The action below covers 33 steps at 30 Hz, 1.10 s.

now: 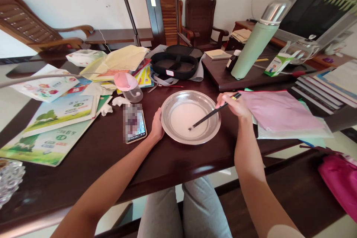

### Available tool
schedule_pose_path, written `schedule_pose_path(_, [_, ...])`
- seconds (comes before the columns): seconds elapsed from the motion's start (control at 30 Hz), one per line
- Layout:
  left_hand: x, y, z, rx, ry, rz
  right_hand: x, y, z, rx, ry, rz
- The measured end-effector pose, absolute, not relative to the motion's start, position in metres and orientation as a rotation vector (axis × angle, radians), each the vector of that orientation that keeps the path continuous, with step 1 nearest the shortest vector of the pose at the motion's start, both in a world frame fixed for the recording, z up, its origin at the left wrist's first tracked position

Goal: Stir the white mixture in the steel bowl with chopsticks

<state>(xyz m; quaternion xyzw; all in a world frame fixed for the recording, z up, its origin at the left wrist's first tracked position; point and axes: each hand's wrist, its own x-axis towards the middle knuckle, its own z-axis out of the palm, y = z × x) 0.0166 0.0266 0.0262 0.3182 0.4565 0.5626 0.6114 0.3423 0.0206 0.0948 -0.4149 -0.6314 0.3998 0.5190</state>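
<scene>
A round metal dish [191, 138] holding a thin white liquid sits on the dark wooden table [173, 160] in front of me. My left hand [156, 126] grips the dish's left rim, fingers closed on it. My right hand [233, 103] is closed on a pair of dark chopsticks [212, 113], whose tips dip into the white liquid near the dish's middle. A phone [134, 123] lies flat just left of my left hand.
Picture books and papers [60, 113] cover the table's left side, with a pink-lidded cup [128, 86] behind the phone. Pink folders [279, 113], stacked books [325, 85], a green thermos [255, 46] and a black case [175, 65] lie right and behind. Wooden chairs stand beyond.
</scene>
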Motion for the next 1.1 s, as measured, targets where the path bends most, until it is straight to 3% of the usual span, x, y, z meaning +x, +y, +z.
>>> schedule_pose_path(0.67, [0.019,0.026,0.030,0.669,1.023,1.331,0.353,0.017,0.090,-1.012,-1.395,0.801])
schedule_pose_path(0.87, [0.019,0.025,0.033,0.659,1.032,1.341,0.338,0.020,0.092,-0.999,-1.535,0.995])
schedule_pose_path(1.1, [0.016,0.025,0.030,0.649,1.035,1.316,0.352,0.017,0.093,-1.029,-1.384,0.830])
